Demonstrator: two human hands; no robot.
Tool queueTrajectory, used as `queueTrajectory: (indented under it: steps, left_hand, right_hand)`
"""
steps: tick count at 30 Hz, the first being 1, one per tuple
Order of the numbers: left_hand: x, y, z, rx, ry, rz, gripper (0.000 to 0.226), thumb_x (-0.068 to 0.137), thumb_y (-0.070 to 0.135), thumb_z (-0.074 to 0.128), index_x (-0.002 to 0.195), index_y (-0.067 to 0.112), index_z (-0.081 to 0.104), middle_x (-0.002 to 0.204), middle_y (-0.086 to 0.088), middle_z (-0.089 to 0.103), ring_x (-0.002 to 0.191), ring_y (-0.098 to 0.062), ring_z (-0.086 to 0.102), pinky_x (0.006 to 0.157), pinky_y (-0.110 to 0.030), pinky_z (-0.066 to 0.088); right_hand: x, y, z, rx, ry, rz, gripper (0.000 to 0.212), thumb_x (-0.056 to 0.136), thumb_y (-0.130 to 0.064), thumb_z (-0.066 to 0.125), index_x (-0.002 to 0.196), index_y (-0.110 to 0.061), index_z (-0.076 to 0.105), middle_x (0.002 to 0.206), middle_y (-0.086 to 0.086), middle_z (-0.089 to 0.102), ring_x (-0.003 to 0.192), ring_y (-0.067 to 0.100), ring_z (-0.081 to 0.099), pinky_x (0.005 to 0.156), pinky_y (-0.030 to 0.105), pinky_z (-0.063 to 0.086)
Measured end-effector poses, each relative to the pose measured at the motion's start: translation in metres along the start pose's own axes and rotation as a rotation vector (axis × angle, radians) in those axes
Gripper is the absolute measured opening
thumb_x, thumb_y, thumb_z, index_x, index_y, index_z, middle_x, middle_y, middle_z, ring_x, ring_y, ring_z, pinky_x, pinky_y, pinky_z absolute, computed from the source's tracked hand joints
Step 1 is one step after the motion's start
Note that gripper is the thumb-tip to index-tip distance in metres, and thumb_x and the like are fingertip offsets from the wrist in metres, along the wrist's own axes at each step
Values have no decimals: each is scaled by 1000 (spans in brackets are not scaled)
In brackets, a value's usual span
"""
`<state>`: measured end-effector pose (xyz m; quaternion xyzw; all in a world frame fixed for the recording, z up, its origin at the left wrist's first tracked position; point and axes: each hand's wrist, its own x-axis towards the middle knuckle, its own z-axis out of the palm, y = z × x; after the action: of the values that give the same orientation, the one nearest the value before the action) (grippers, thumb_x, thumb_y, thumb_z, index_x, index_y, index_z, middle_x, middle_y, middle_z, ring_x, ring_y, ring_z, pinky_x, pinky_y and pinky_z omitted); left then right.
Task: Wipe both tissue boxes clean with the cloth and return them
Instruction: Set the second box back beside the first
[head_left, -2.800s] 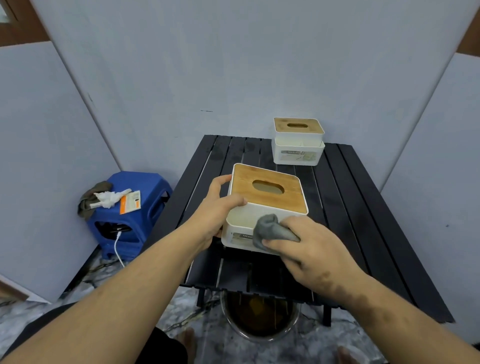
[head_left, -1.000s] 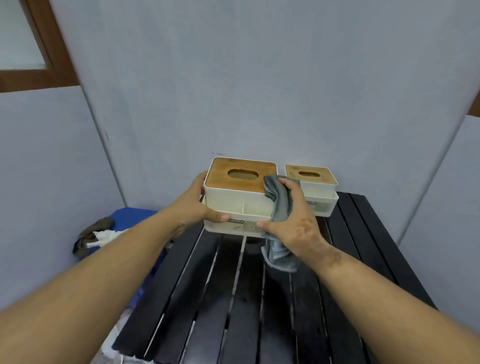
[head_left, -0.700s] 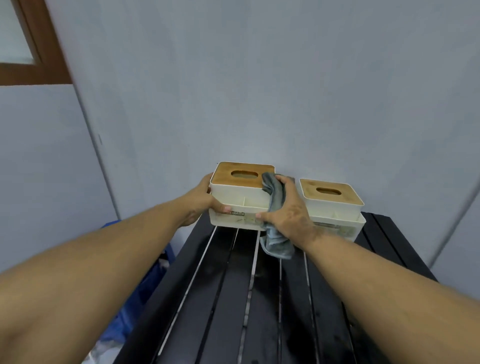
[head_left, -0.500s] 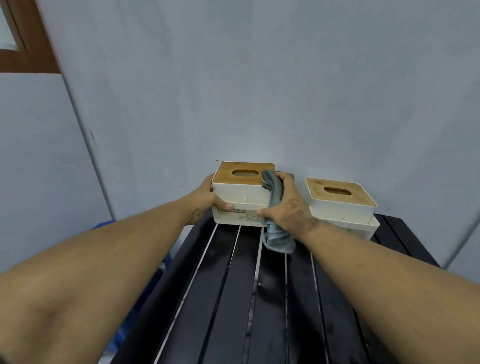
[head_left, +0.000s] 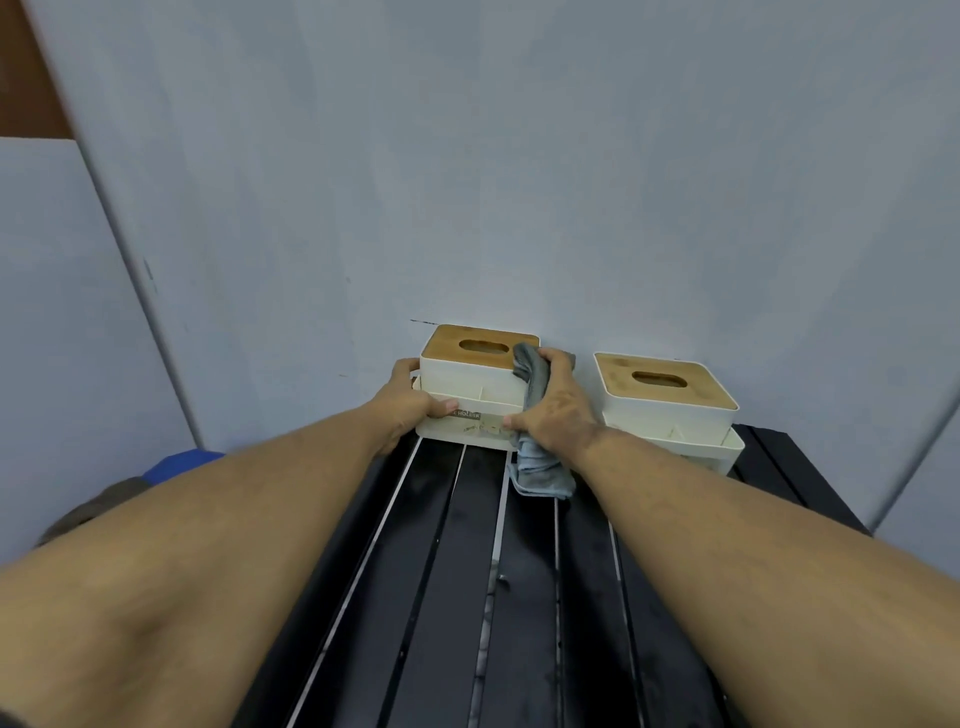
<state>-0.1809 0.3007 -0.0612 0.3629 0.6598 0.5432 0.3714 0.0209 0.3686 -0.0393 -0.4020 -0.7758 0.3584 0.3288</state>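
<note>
Black slat table (head_left: 447, 597) under my arms, shiny w/ thin gaps. At 12 o'clock my left hand (head_left: 402, 410) grips the white box (head_left: 470, 384), wood lid w/ oval hole. Right hand (head_left: 553, 410) squeezes the soft gray cloth (head_left: 540, 473) against it. Second box (head_left: 670, 410) at 1 o'clock, by the wall.

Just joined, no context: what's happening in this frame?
A person is setting a tissue box with a wooden lid down at the far edge of the black slatted table, against the wall. The left hand grips its left end; the right hand grips its right end with a grey cloth pinned against it, the loose end hanging onto the table. A second tissue box sits just to the right, untouched and apart from the first.
</note>
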Motion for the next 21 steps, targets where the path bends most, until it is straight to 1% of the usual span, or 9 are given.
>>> queueTrajectory:
  steps: [2, 4, 7, 9, 11, 13, 15, 18, 21]
  left_hand:
    - [-1, 0, 1, 5, 13, -15, 84, 83, -4, 77, 149, 20, 31, 133, -14, 57, 117, -30, 60, 99, -40, 54]
    - [-6, 0, 1, -9, 26, -30, 86, 83, 0, 80, 150, 16, 29, 137, -14, 57, 118, -29, 60, 105, -42, 51]
    - [-33, 7, -2, -95, 60, -14, 87, 87, 11, 79, 154, 14, 24, 142, -11, 51, 122, -26, 55, 104, -37, 43]
    - [-67, 14, -2, -122, 98, 27, 69, 93, 18, 73, 149, 12, 33, 139, -9, 51, 123, -22, 52, 103, -35, 37]
    - [-109, 17, -1, -96, 106, 86, 45, 96, 19, 70, 134, 14, 48, 131, -7, 58, 118, -16, 57, 110, -37, 40]
    - [-153, 12, -2, 16, 69, 126, 31, 95, 17, 71, 124, 16, 58, 123, -3, 64, 113, -13, 61, 110, -39, 45]
    - [-200, 3, -3, 174, 1, 130, 28, 93, 17, 73, 120, 21, 64, 117, 2, 68, 112, -11, 63, 102, -31, 48]
    - [-262, -13, -8, 438, -97, 157, 28, 89, 22, 78, 113, 32, 67, 110, 6, 71, 104, -6, 67, 91, -23, 50]
    - [-304, -30, -23, 674, -135, 242, 32, 87, 23, 80, 111, 38, 65, 116, 16, 66, 109, 0, 63, 94, -19, 49]
  right_hand:
    - [3, -4, -1, -49, -19, 38, 101, 65, -6, 89, 145, -16, 28, 134, 12, 48, 120, 27, 52, 102, 25, 40]
    - [1, -10, -2, -172, 2, 89, 96, 71, -5, 84, 146, -18, 26, 132, 13, 49, 115, 26, 54, 96, 26, 45]
    - [-28, -20, -20, -228, 61, -19, 81, 77, -1, 72, 145, -17, 30, 123, 10, 53, 105, 25, 56, 88, 24, 48]
    - [-61, -26, -46, -124, 70, -131, 76, 75, 4, 72, 140, -18, 39, 116, 2, 53, 100, 16, 54, 80, 8, 44]
    - [-99, -33, -79, -92, 49, -224, 69, 73, 3, 74, 130, -26, 48, 115, -5, 55, 100, 8, 55, 79, 0, 40]
    - [-131, -37, -112, -105, -1, -231, 59, 73, -2, 77, 120, -31, 57, 116, -12, 59, 103, 2, 56, 84, 2, 39]
    - [-169, -33, -143, -146, -24, -147, 53, 75, -8, 79, 117, -35, 63, 114, -15, 60, 104, 0, 56, 85, 6, 39]
    - [-227, -15, -182, -231, -9, -39, 50, 76, -10, 77, 115, -39, 64, 111, -12, 56, 102, 2, 54, 82, 11, 37]
    - [-277, 17, -204, -363, -25, 78, 53, 75, -8, 74, 113, -43, 60, 112, -5, 53, 103, 12, 55, 85, 18, 37]
